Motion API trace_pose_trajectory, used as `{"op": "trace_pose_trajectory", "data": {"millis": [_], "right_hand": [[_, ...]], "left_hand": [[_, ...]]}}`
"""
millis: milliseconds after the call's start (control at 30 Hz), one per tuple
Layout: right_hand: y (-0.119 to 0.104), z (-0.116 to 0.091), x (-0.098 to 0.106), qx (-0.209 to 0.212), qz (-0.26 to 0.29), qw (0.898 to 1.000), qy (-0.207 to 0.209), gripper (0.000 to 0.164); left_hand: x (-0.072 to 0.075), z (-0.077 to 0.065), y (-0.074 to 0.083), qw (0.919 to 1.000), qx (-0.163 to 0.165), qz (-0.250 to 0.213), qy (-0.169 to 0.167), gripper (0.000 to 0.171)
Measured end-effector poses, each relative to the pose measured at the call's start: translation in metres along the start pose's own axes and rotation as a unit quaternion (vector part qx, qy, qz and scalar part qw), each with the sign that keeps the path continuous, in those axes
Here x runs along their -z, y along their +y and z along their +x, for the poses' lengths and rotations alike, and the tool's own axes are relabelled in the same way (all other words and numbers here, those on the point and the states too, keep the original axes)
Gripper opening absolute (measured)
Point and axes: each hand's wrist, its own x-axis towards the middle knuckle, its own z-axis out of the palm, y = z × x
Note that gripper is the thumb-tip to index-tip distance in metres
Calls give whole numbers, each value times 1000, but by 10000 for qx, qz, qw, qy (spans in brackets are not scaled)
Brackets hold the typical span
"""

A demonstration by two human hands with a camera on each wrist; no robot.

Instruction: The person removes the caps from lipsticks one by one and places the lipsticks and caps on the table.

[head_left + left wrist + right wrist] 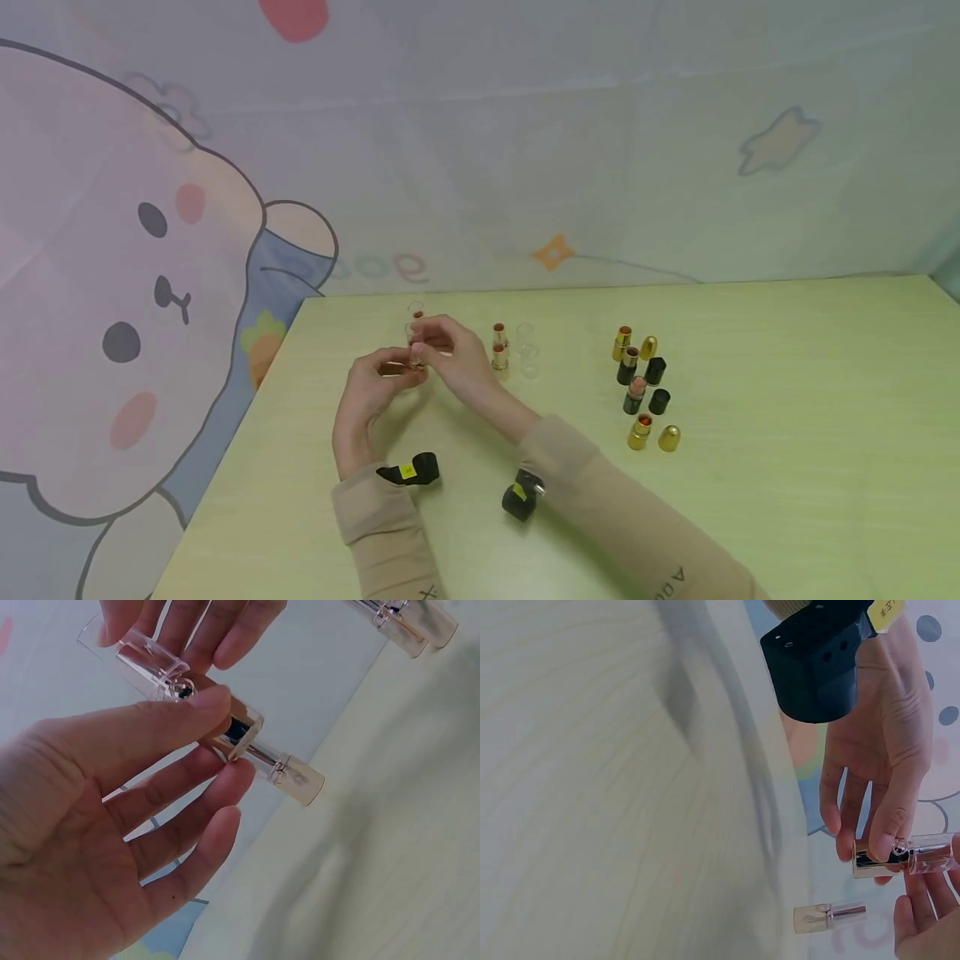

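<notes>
Between the fingers of my left hand (pixel 367 392) is the gold base of a lipstick (pixel 251 729), pinched by the thumb and fingertips. My right hand (pixel 467 365) holds a clear cap (pixel 105 649) over the lipstick's top end, and the inner tube shows through it. Both hands are raised over the table's left part. Behind them, another gold-based lipstick (pixel 814 919) stands on the table, partly covered by the hands in the head view.
Right of the hands stand two uncapped rose-gold lipsticks (pixel 499 358) beside several clear caps (pixel 528 351). Farther right are several gold or black lipsticks (pixel 634 396), each with a cap (pixel 659 402) alongside. A printed cloth (pixel 487 183) hangs behind the table (pixel 787 433).
</notes>
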Motion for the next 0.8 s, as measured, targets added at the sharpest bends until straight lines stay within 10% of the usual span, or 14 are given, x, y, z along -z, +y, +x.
{"op": "trace_pose_trajectory", "data": {"millis": [800], "right_hand": [[0, -31, 40, -329, 403, 9966, 644, 30]], "left_hand": [[-19, 3, 12, 9871, -1010, 177, -1232, 30]]}}
